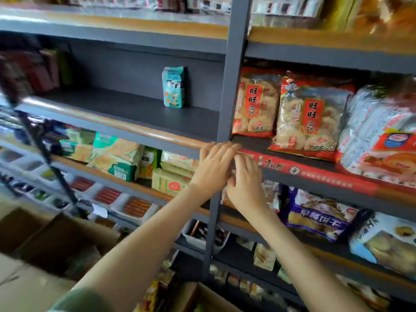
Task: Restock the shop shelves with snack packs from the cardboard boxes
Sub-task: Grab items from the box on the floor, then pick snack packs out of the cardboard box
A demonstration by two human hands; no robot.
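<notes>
Landmark: the grey upright post (234,70) dividing the shelving. Both hands are reaching up to the post's crossing with the middle shelf edge. Left hand (212,167) is lying with straight fingers flat on the wooden shelf lip (112,123), just left of the post; grip wide, holding nothing. Right hand (246,181) is sitting just right of the post, fingers straight and touching the red price strip (315,170); grip wide too, nothing in it.

Left of the post, the middle shelf (135,109) is carrying 1 teal snack pack (173,87), standing upright near the back wall. Far left of the post on the same shelf, dark red packs (29,70) are standing in a blurred row.

Right of the post, 2 red rice cracker bags (308,118) are standing upright side by side, the nearer one overlapping the other. Further right, a big clear multipack (378,136) is leaning beside them.

Below and left of the post, green and yellow biscuit packs (117,158) are piling on the lower shelf. White trays (135,208) holding red sausage-like sticks are lining the shelf under that. Below and right of the post, a purple bag (319,215) is lying on its shelf.

Far below-left of the post, open cardboard boxes (56,239) are sitting; contents too blurred to tell. 1 more box (195,296) with colourful packs is showing at the bottom edge, under the post.
</notes>
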